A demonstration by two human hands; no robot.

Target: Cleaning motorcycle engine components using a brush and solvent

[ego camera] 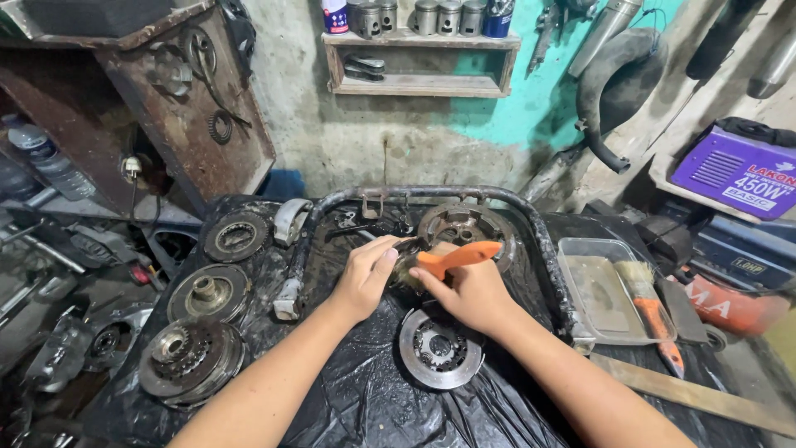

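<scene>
Over the black plastic sheet (365, 398), right hand (468, 290) is gripping orange-handled brush (456, 257), handle lying left-right, w/ left hand (365, 274) pinching a small part (405, 264) just beside its bristles.

Counted two hands, left hand (365, 274) and right hand (468, 290). Two orange-handled brushes: one (456, 257) in the right hand, one (651, 307) by the clear plastic tray (580, 249). Five round clutch or drum parts: three at left (236, 236) (207, 292) (189, 358), one (439, 348) below the hands, one (464, 224) behind. One purple welder box (738, 170).
</scene>
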